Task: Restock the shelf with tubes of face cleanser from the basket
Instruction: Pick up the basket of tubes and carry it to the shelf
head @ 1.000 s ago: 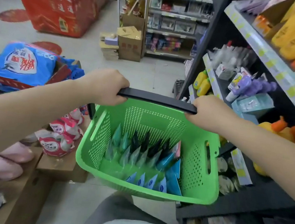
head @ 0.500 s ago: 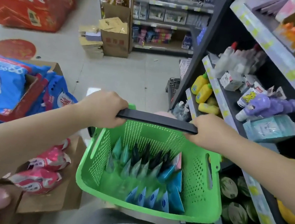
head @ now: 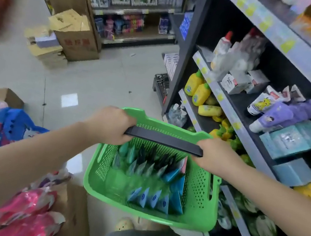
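The black shelf unit (head: 233,109) fills the right side, its tiers crowded with yellow bottles (head: 198,90), purple tubes (head: 285,114), teal boxes (head: 291,139) and small white cartons (head: 235,82); I cannot tell from here which gap is meant for the cleanser. On the left of the aisle sit cardboard boxes (head: 76,34) and blue and pink packs (head: 23,211) low down, leaving only a narrow strip of tiled floor (head: 99,82). Between them hangs the green basket (head: 194,221), carried off the floor just beside the lower shelves. Its black handle (head: 163,141) is gripped at both ends: the left hand (head: 111,125) and the right hand (head: 217,156) each have their fingers curled closed around the bar. The tubes of face cleanser (head: 150,165) are all in the basket, standing crimped end up in rows of green, black and blue, with a second short blue row nearer the body; none appears to be on the shelf yet, so the restocking proper looks not yet begun. The risks, as I judge them: the basket's right wall is close enough to the shelf edges to knock the loosely lying bottles off, a tilt could send the upright tubes toppling, and letting go with one hand to pick would leave the load swinging unless it is set down first.
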Tool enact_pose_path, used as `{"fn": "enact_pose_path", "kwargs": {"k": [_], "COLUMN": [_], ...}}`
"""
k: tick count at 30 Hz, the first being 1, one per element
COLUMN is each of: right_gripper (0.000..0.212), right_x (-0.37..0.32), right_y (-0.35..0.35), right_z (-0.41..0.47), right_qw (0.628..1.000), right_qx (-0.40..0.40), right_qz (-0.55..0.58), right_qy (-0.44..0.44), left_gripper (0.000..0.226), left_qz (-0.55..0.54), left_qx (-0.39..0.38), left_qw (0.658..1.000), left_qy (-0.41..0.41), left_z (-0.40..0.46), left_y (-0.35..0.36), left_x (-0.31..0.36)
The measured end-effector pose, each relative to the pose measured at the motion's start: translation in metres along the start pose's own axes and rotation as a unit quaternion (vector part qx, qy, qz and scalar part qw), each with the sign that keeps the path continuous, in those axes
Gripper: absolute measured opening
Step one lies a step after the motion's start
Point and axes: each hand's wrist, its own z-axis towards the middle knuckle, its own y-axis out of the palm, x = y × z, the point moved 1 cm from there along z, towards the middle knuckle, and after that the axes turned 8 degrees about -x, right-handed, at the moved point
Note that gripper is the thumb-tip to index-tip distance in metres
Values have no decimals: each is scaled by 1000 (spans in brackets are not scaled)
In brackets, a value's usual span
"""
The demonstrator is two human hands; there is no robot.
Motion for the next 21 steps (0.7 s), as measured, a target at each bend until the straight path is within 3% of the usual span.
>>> {"fn": "enact_pose_path", "kwargs": {"k": [5,9,14,19,21], "right_gripper": [30,19,13,13,13], "right_x": [22,35,45,42,41], "right_y": [-10,-8,1,-3,-8], "right_z": [51,84,115,142,153], "right_qw": [999,995,987,981,977], "right_qx": [6,-3,-7,-10,-2], "right_qz": [47,94,144,162,165], "right_qy": [8,36,70,109,135], "left_gripper": [20,11,31,16,16], "left_qz": [16,32,48,54,64], "left_qx": [0,28,-21,-3,-57], "left_qw": [1000,998,994,989,986], "left_qy": [5,46,93,139,144], "left_z": [56,99,148,200,221], "left_y": [-6,-7,-10,-1,-7], "left_x": [-30,-49,-75,-105,-117]}}
